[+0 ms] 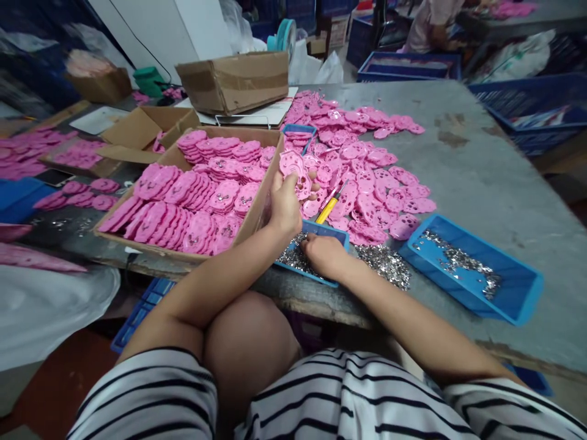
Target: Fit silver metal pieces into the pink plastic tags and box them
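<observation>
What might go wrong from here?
Loose silver bits lie beside the blue tray the right hand is in, near the table edge; an arm could brush some off. The yellow-handled tool lies close to both hands; a reach might knock it. The pink piece in the left hand could slip.

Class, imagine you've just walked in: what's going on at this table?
A person in a black-and-white striped top holds a flat, pink, plastic-looking piece in the left hand. The right hand is down in a blue rectangular tray of small silvery bits. Similar pink pieces fill an open brown cardboard box and lie heaped beyond the tray.
</observation>
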Motion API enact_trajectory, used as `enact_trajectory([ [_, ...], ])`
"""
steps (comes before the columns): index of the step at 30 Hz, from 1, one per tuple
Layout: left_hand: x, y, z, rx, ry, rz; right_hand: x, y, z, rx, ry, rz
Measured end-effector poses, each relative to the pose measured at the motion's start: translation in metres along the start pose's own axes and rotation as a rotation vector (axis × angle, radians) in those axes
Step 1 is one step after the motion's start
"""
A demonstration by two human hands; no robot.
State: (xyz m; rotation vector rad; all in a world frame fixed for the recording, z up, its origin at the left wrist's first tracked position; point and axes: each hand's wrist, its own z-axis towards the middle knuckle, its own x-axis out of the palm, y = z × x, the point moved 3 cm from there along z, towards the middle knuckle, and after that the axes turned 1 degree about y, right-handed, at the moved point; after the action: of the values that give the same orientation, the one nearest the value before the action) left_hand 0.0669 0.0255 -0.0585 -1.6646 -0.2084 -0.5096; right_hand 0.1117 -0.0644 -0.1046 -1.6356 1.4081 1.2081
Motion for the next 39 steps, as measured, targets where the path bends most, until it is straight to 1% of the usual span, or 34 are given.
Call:
enact_trajectory([
  [7,0.002,0.003,-0.003,-0.036,0.018,-0.025,0.003,-0.009,-0.002,0.079,-0.011,0.047],
  [12,-0.001,0.007,0.000,-0.020,0.033,-0.045,0.012,-0.007,0.002,0.009,-0.045,0.039],
  [15,-0.003,0.008,-0.001,-0.021,0.011,-0.040,0.012,-0.005,0.002,-0.005,-0.078,0.059],
  [17,-0.004,0.008,-0.004,-0.032,-0.014,-0.030,0.012,-0.005,0.000,0.001,-0.099,0.093],
  [21,-0.006,0.006,-0.005,-0.050,0.019,-0.005,0.013,-0.007,0.001,0.023,-0.152,0.182],
  [27,-0.009,0.007,-0.003,-0.066,0.008,0.021,0.018,-0.010,0.006,0.047,-0.242,0.302],
  [30,-0.010,0.007,-0.003,-0.058,0.009,0.040,0.022,-0.010,0.008,0.042,-0.289,0.398],
  [32,-0.010,0.008,-0.002,-0.052,0.004,0.050,0.023,-0.014,0.010,0.029,-0.361,0.501],
  [34,-0.011,0.009,-0.002,-0.059,0.008,0.063,0.023,-0.022,0.011,0.021,-0.489,0.666],
  [36,-0.011,0.013,-0.003,-0.088,0.036,0.088,0.021,-0.037,0.008,0.037,-0.640,0.876],
  [37,-0.010,0.015,-0.003,-0.112,0.074,0.113,0.019,-0.046,0.006,0.059,-0.709,0.984],
  [39,-0.009,0.021,-0.006,-0.169,0.192,0.204,0.015,-0.065,-0.002,0.120,-0.808,1.169],
])
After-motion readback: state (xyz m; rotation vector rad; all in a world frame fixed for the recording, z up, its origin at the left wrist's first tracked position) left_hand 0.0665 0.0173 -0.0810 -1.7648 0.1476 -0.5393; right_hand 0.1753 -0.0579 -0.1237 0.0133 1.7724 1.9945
